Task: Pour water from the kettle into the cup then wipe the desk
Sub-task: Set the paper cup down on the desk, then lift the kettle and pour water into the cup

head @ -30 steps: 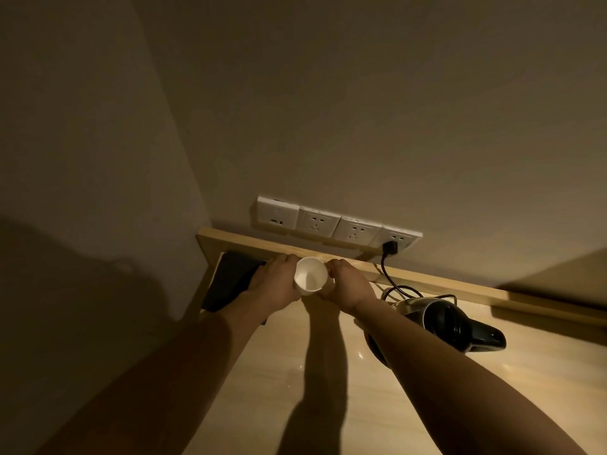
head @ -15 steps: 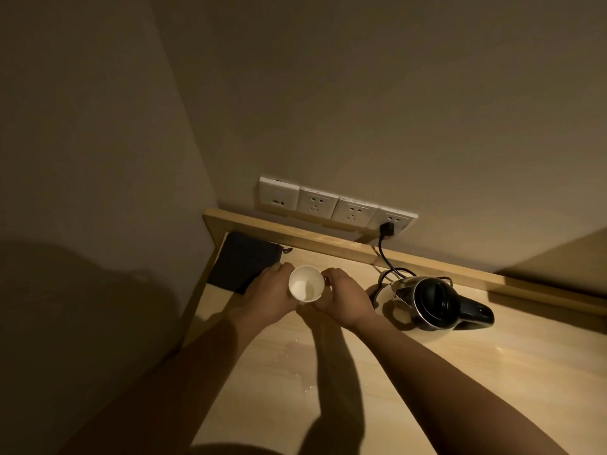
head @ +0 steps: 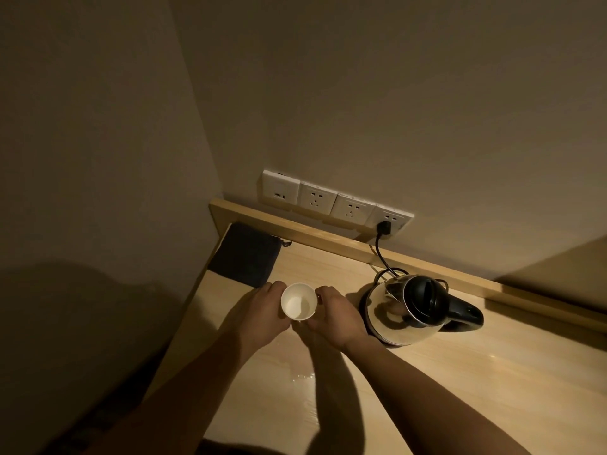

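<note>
- Your left hand (head: 262, 315) and right hand (head: 335, 320) cup the white paper cup (head: 298, 306) between them, fingers curled onto its sides from either flank; each hand is closed on the cup, which looks slightly above the desk rather than standing on it, though you cannot tell for sure from this angle.
- The cup's long axis runs close to vertical, mouth up toward you, so you look straight down into a pale, seemingly empty interior.
- The kettle (head: 405, 310) stands upright on the wooden desk (head: 476, 389) just right of your right hand, steel body with a black lid; its black handle (head: 463, 315) points right and its spout left, toward the cup.
- Compared with a second ago, the cup and your hands sit nearer to you and farther from the back rail, and the view has tipped down, showing more desk and the whole kettle.
- A dark folded cloth (head: 246, 254) lies in the back-left corner, just beyond your left hand.
- A black cord (head: 381, 251) runs from the plug (head: 384, 227) in the rightmost wall socket down behind the kettle.
- A small wet patch (head: 302, 376) glistens on the desk between your forearms, nearer you than the cup.
- Nothing lies between cup and kettle but your right hand.
</note>
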`<state>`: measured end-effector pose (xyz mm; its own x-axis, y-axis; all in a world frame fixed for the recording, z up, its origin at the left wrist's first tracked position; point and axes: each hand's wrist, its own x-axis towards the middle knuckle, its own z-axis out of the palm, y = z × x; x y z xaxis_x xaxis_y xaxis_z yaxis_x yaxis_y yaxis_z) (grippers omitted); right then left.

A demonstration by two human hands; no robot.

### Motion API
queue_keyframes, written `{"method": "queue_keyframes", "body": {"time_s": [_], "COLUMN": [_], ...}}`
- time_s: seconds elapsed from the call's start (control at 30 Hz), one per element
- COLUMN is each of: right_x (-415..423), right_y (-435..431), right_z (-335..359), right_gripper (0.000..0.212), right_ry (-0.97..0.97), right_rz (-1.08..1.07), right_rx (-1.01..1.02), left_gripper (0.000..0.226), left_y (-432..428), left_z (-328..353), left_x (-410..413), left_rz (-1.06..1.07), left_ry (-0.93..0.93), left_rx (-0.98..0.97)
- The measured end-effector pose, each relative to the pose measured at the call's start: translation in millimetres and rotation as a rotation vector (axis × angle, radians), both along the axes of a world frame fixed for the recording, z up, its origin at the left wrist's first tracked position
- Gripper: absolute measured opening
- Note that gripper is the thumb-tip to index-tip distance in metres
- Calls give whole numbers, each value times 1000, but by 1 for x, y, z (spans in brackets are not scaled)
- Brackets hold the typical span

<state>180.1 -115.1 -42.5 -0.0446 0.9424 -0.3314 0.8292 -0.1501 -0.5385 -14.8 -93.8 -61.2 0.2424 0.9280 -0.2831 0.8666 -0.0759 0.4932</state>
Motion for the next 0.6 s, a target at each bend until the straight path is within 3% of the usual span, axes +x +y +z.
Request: {"method": "queue_keyframes", "body": {"time_s": [0.3, 0.47, 0.6], "right_x": [27, 58, 113], "right_y": [-16, -50, -72], "right_z": [14, 58, 103], "right_gripper": [67, 64, 54], "right_ry": [-9, 135, 225], "right_rz": [17, 57, 39], "right_rx": [0, 114, 259], "left_gripper": [81, 66, 56], "left_y": [-16, -55, -82], "left_z": [15, 48, 56], "left_x": [-3, 25, 89], "left_rz": [111, 261, 461], "left_ry": [-35, -261, -519], "left_rx": [-47, 262, -6]}}
